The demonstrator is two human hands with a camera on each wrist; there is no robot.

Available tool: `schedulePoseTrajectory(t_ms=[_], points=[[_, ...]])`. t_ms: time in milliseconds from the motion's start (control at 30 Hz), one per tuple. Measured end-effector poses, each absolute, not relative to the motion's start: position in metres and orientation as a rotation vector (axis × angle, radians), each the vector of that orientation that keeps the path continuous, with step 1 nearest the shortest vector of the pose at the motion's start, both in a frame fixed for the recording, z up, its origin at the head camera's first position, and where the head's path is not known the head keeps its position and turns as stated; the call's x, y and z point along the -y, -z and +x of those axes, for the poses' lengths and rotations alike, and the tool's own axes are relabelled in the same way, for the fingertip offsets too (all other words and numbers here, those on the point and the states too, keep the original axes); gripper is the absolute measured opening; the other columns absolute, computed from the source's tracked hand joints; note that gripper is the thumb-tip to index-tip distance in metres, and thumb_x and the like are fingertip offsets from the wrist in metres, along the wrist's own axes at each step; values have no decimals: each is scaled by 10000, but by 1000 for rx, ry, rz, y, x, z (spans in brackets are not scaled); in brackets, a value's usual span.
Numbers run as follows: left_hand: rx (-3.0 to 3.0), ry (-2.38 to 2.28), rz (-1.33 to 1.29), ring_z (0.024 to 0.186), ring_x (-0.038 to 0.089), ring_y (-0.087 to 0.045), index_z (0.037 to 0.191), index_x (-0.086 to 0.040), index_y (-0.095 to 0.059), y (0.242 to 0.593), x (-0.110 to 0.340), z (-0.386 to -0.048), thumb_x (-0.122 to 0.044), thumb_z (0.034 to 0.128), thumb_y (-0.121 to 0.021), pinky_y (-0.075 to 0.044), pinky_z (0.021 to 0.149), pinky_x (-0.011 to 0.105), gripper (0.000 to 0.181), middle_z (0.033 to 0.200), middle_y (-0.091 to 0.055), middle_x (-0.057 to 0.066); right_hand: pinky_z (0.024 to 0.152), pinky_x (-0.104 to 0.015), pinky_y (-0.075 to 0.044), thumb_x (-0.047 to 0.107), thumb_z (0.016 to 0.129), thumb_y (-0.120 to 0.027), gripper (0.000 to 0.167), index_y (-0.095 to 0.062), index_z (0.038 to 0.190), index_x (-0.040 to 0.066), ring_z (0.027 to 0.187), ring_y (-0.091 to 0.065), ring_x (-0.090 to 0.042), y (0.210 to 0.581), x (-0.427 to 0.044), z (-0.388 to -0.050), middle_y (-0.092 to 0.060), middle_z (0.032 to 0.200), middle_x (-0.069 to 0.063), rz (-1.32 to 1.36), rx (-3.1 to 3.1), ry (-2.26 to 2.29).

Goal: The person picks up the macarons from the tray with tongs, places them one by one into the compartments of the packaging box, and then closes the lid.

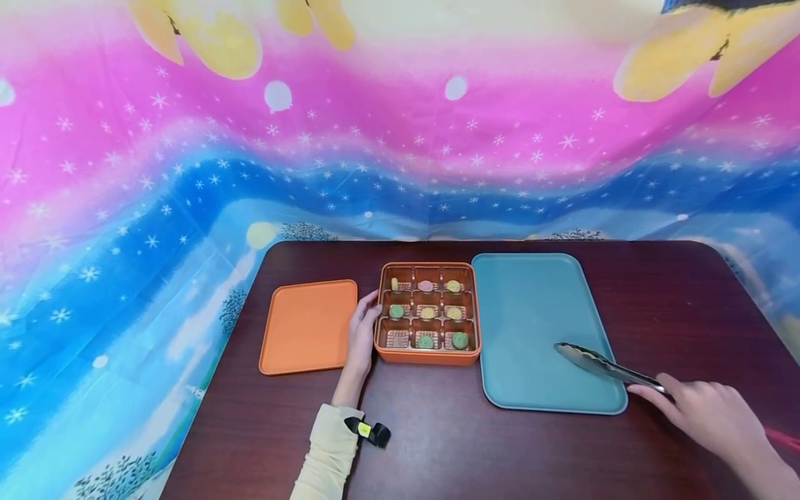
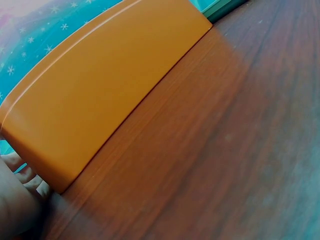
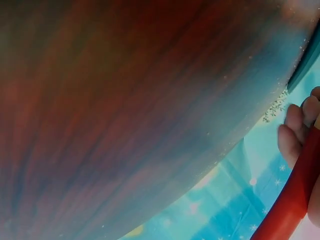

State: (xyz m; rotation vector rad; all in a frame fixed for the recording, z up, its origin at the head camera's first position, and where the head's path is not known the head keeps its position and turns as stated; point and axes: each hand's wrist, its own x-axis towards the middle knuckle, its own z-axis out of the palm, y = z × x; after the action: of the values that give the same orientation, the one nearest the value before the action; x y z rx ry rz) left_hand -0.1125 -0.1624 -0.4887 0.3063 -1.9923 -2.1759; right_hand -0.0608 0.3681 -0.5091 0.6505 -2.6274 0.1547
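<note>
An orange box point(image 1: 428, 357) with a brown plastic divided insert stands mid-table in the head view. Small round green, yellow and pink pieces lie in its compartments, among them a green piece point(image 1: 459, 340) at front right. The front-left compartment shows just its ribbed floor. My left hand point(image 1: 361, 333) rests along the box's left side, fingers touching the wall; the left wrist view shows those fingers partly behind the box's corner. My right hand point(image 1: 712, 415) grips metal tongs point(image 1: 600, 362), whose red handle point(image 3: 290, 205) shows in the right wrist view. The tongs' tips are over the teal tray point(image 1: 531, 305), with nothing visible in them.
An orange square lid point(image 1: 309, 326) lies flat on the dark wooden table point(image 1: 425, 430), left of my left hand. The teal tray stands against the box's right side. A patterned cloth point(image 1: 400, 153) hangs behind the table.
</note>
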Motion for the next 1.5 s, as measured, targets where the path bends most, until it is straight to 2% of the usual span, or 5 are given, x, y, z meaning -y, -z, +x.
schedulePoseTrajectory(t_ms=[500,733,900,1333,1500], points=[[1976,2169,302,1320,322,-495,1431,49,-561,486,164,-113,-57,1040,-488,-351,1111,415,411,1431,-568,229,441,-295,-115,745,1013,-220,663,-340,658,199,439,-115,-68,505,-360,-67,-141,529,109,700,2530,-112],[1970,2140,299,1317,270,-508,1429,-26,-594,520,171,-128,-130,1033,-514,-348,1117,415,416,1426,-591,158,442,-303,-107,735,1024,-218,666,-320,660,187,440,-110,-78,501,-357,-70,-135,528,102,695,2499,-82],[1966,2136,300,1281,266,-531,1415,-29,-604,519,171,-129,-135,1024,-513,-375,1092,394,416,1404,-607,152,429,-299,-107,736,1024,-237,668,-308,665,177,434,-104,-73,494,-354,-74,-130,528,109,698,2471,-70],[1965,2170,331,1297,292,-530,1427,-30,-598,521,169,-127,-145,1035,-529,-373,1102,432,415,1422,-596,166,429,-257,-65,720,1036,-248,656,-276,663,181,449,-58,-34,469,-314,-91,-87,564,136,752,2367,-103],[1966,2161,327,1285,273,-539,1413,-26,-607,522,166,-127,-137,1033,-530,-383,1093,412,404,1410,-607,157,425,-243,-80,726,1032,-245,661,-303,647,192,458,-58,-28,468,-301,-96,-100,568,128,763,2396,-118]])
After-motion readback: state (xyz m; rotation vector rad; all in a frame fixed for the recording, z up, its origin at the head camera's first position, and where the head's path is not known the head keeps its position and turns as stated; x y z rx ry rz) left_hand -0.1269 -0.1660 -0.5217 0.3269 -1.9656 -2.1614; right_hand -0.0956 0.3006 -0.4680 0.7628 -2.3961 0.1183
